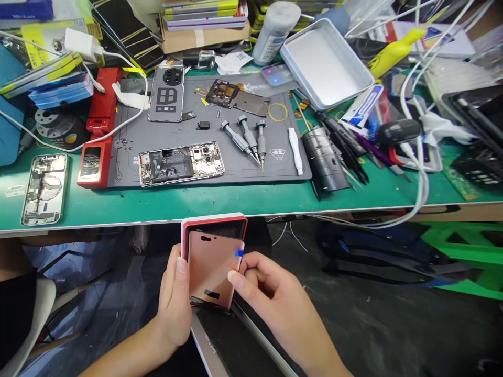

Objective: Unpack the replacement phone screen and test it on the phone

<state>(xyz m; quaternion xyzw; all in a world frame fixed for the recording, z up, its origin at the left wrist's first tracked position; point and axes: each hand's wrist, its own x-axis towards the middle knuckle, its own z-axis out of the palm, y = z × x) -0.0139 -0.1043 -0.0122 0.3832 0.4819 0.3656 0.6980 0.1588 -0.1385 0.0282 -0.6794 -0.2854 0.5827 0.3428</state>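
A green-topped workbench (251, 201) that stretched across the view, a dark, scuffed floor (377, 330) that spread below, a white chair (44, 301) that stood at left, pale light that glinted beneath it, bright green furniture (471, 241) that showed at right.

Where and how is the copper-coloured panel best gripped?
Perhaps pinch the flat panel by its right edge, below the blue tab, from the right: the right hand is at that edge, and the left hand holds the red-edged case at left.
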